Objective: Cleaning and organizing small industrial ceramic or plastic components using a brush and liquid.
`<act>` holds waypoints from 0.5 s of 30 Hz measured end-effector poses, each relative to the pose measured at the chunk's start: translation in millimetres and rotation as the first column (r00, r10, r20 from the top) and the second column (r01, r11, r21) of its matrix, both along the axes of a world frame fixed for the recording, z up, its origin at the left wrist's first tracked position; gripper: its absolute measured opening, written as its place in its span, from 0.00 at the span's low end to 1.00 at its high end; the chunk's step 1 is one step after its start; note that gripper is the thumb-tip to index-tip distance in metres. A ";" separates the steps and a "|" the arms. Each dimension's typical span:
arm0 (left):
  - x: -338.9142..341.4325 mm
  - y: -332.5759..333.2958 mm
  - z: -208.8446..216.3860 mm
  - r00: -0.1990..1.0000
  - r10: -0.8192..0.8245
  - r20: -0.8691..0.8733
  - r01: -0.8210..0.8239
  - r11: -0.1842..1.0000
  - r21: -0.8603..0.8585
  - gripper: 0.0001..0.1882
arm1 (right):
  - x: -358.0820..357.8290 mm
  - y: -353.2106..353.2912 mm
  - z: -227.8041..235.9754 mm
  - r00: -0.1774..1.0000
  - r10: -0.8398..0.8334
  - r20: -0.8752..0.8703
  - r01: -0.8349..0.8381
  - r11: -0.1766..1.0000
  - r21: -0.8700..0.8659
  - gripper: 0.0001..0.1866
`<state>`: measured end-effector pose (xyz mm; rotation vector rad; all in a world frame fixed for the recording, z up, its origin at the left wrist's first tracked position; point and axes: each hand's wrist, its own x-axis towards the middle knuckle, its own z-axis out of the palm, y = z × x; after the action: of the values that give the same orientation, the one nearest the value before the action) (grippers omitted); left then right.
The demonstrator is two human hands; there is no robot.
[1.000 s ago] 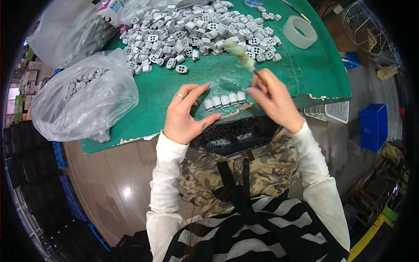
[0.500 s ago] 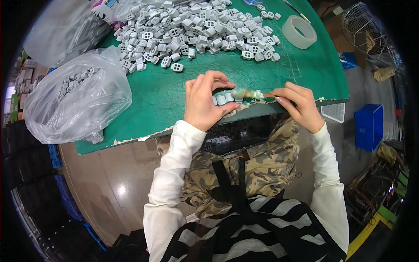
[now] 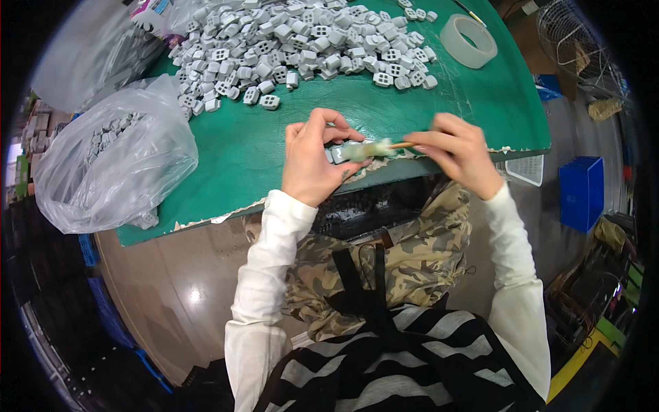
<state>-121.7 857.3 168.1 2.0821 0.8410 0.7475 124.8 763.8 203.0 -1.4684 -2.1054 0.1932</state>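
Observation:
At the near edge of the green table, my left hand (image 3: 309, 159) curves its thumb and fingers round a short row of small grey plastic pieces (image 3: 337, 155). My right hand (image 3: 461, 152) pinches a thin wooden stick (image 3: 403, 145). Its far end carries a pale greenish wad (image 3: 374, 149), blurred by motion, which lies over the row and hides part of it. Whether the wad is cloth or bristles cannot be made out. Beyond my hands spreads a large heap of similar grey pieces (image 3: 302, 44), some showing square holes.
A clear plastic bag (image 3: 165, 137) with more grey pieces sits at the table's left. A roll of clear tape (image 3: 449, 41) lies far right on the green tabletop (image 3: 240, 151). Past the right edge are a blue bin (image 3: 582, 192) and a wire fan guard (image 3: 570, 34).
The wad has moved left along the row, covering more of the pieces. My right hand has shifted slightly left with the stick; my left hand keeps its hold.

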 end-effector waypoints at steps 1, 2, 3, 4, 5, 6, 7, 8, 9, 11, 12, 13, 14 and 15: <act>-0.4 0.9 -1.2 1.000 0.006 0.018 -0.006 1.000 -0.013 0.31 | -10.1 6.0 0.0 0.999 0.038 -0.002 -0.038 0.999 -0.016 0.12; -0.3 0.6 -1.7 1.000 0.003 0.008 -0.003 1.000 0.003 0.31 | -11.6 6.2 0.0 0.999 0.035 -0.027 -0.036 0.999 -0.026 0.12; 0.3 -0.3 -0.9 1.000 0.003 0.006 -0.003 1.000 0.002 0.31 | -12.9 6.9 -0.1 0.998 0.035 -0.053 -0.037 0.999 -0.036 0.12; 2.5 -1.8 2.1 1.000 0.009 -0.011 -0.009 1.000 0.023 0.31 | -4.3 1.8 -1.5 0.998 0.040 -0.054 -0.042 0.999 -0.034 0.12; 3.5 -2.4 4.6 0.999 0.016 -0.028 -0.015 0.999 0.044 0.31 | 12.0 -8.3 -4.8 0.996 -0.028 -0.082 0.021 0.996 -0.090 0.11; 3.8 -2.6 5.0 0.999 0.016 -0.028 -0.015 0.999 0.043 0.31 | 17.0 -12.7 -2.6 0.989 -0.102 -0.104 0.086 0.985 -0.149 0.11; 4.2 -2.5 5.3 1.000 0.006 -0.026 -0.005 0.999 0.050 0.31 | 17.7 -12.8 -3.4 0.989 -0.103 -0.104 0.086 0.985 -0.150 0.11; 4.8 -2.3 5.1 1.000 -0.005 -0.024 0.006 0.998 0.057 0.30 | 16.4 -11.1 -3.7 0.992 -0.084 -0.097 0.072 0.990 -0.118 0.11; 2.7 -2.7 3.2 1.000 -0.009 -0.028 0.011 0.999 0.051 0.30 | 8.9 -8.9 -4.1 0.993 -0.070 -0.093 0.062 0.994 -0.091 0.11; 1.2 0.2 -0.9 1.000 -0.020 0.022 0.019 1.000 0.017 0.29 | -13.2 4.9 -4.0 0.998 -0.037 -0.051 0.034 0.998 -0.054 0.11; 1.2 0.5 -1.8 0.999 -0.020 0.049 0.024 0.996 -0.081 0.29 | -21.2 10.7 -3.4 0.999 -0.004 -0.050 0.001 0.999 -0.052 0.11; 1.3 0.4 -1.7 0.999 -0.018 0.048 0.021 0.997 -0.079 0.29 | -25.0 14.0 -2.6 0.998 0.030 -0.049 -0.032 0.998 -0.051 0.10; 2.0 -0.2 -0.7 1.000 -0.023 0.017 0.024 0.999 -0.024 0.30 | -18.4 10.2 -0.6 0.998 0.014 -0.054 -0.017 0.999 -0.048 0.10; 0.1 -0.6 2.4 1.000 -0.018 -0.017 0.019 0.999 0.031 0.30 | -7.7 5.5 -0.5 0.998 0.006 -0.062 -0.010 0.998 -0.070 0.10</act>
<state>-121.5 856.7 170.6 2.1235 0.8234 0.7381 117.1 769.3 202.6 -1.4750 -2.0743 0.3147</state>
